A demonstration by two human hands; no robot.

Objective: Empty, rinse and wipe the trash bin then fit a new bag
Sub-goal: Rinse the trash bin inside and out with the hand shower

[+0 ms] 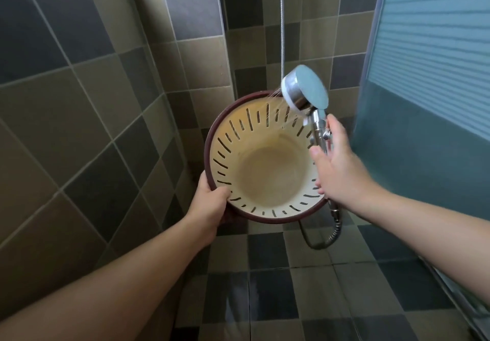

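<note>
From the head view, the left hand [209, 203] gripped the near rim of the trash bin [265, 165], held tilted above the tiled floor [278, 301]. The right hand [336, 165], beside the bin's right rim, held the shower head [305, 89], which sprayed water inside.

Right hand [336, 165] hides shower handle [318, 131]; hose [334, 224] partly behind bin [267, 165]

Cream trash bin [267, 171] with dark red rim and slotted walls, held tilted above the tiled floor, open mouth facing up, inside empty.
</note>
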